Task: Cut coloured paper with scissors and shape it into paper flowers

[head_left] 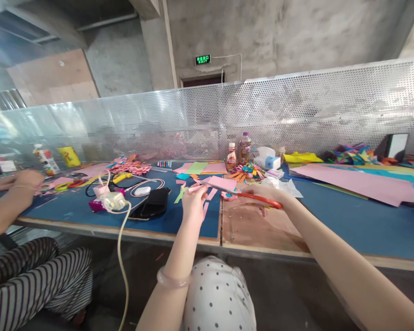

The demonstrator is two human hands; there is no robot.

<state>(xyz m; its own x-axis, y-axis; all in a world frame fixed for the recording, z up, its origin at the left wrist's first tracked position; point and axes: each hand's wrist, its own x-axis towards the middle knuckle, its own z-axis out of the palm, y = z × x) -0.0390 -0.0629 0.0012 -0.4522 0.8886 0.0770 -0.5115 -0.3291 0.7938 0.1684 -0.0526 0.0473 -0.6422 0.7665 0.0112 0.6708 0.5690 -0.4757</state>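
My left hand (pixel 193 202) pinches a small piece of pink paper (pixel 194 187) above the blue table mat. Red-handled scissors (pixel 258 198) are gripped in my right hand (pixel 267 195), their blades pointing left toward that paper. Whether the blades touch the paper I cannot tell. Several cut pink strips (pixel 205 210) lie beside my left hand, with light green strips (pixel 181 194) just to its left. Beyond the blades lies a larger pink sheet (pixel 224 183). Below them sits a pink and blue paper flower (pixel 229 196), partly hidden.
A black phone (pixel 156 202), a white earbud case (pixel 142 191) and a power strip (pixel 114 201) with a cable lie to the left. Bottles (pixel 244 148) stand at the back. Large pink sheets (pixel 359 183) cover the right. A co-worker's hands (pixel 27 181) are at far left.
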